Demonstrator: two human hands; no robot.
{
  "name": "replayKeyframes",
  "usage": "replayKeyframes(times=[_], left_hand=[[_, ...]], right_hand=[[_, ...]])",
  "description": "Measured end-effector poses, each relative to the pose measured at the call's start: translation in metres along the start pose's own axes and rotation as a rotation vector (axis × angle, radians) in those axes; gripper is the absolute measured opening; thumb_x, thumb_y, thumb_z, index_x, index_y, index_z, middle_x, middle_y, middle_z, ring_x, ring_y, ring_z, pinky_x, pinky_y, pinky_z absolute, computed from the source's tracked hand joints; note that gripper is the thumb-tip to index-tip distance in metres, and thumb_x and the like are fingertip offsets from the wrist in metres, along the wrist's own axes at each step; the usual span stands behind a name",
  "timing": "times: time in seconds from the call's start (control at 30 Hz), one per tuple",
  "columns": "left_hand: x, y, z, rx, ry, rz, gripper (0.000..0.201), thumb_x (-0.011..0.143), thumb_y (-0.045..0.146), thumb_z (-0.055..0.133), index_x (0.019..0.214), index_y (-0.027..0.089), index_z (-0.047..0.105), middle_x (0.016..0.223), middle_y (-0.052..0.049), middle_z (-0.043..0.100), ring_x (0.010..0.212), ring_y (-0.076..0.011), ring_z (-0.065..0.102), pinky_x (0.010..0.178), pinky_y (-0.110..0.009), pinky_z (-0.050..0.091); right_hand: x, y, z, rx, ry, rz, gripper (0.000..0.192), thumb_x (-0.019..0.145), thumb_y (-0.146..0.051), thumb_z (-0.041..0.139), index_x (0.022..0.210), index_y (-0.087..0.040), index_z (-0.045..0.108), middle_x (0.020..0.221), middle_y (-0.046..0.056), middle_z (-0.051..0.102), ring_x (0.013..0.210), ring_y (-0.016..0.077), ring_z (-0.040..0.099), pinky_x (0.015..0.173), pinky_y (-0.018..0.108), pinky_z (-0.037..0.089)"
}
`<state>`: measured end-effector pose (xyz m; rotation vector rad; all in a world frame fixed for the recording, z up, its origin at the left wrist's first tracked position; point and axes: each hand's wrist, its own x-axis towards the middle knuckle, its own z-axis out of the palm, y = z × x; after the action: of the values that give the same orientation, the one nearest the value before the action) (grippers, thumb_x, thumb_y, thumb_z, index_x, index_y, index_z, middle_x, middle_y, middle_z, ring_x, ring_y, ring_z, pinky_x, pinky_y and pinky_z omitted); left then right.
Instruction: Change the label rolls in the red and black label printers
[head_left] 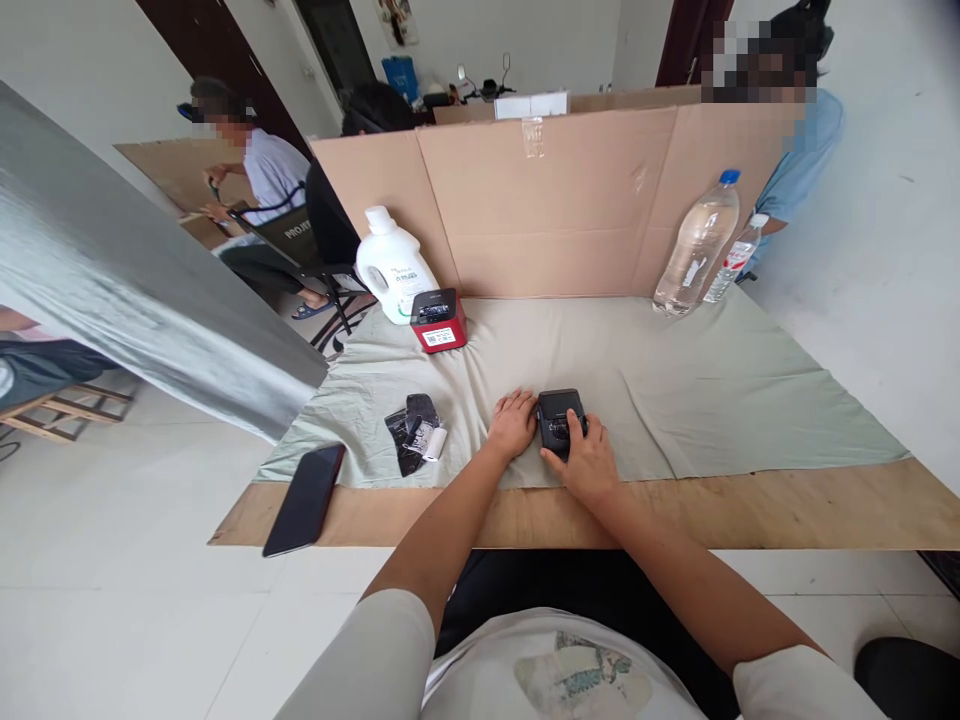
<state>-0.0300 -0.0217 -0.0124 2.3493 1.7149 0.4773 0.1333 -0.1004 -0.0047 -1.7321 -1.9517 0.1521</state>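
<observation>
Both forearms reach over the wooden table edge point(750, 510) onto the pale cloth point(675, 390). Far left lies a dark phone point(304, 498), then a small black packet point(414, 432). Left hand point(513, 423) rests loosely curled against a black device point(559, 418) (small, boxy); right hand point(589, 462) lies over it, fingers pressing its top.

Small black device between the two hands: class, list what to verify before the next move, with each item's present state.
1. Small black box-shaped device flat on the pale green cloth: ok.
2. Left hand steadying its side: ok.
3. Right hand fingers on top: ok.
4. Device lid latched: cannot tell.
5. Black plastic pouch apart from both hands: ok.
6. Black phone fully on the table: not ok, it overhangs the edge.
</observation>
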Motion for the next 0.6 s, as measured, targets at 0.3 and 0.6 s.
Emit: replayKeyframes(times=[0.3,0.6], left_hand=[[0.008,0.021,-0.009,-0.733,0.034,-0.434,0.052,0.085,0.013,0.045,0.136,0.017,0.051,0.125,-0.01,0.063,0.079,-0.0156,0.066,0.081,-0.032,0.054],[0.019,0.019,-0.011,-1.249,-0.238,-0.478,0.063,0.077,0.004,0.047,0.139,0.017,0.05,0.113,-0.008,0.068,0.04,-0.0002,0.043,0.037,-0.016,0.03]], right_hand=[[0.05,0.044,-0.004,0.284,0.03,-0.073,0.033,0.085,-0.041,0.051,0.11,-0.022,0.064,0.129,0.014,0.053,0.125,0.0311,0.044,0.106,0.053,0.038],[0.052,0.055,0.027,0.481,-0.121,-0.056,0.07,0.086,-0.032,0.036,0.15,-0.013,0.017,0.157,0.016,0.025,0.146,0.025,0.021,0.118,0.05,0.024]])
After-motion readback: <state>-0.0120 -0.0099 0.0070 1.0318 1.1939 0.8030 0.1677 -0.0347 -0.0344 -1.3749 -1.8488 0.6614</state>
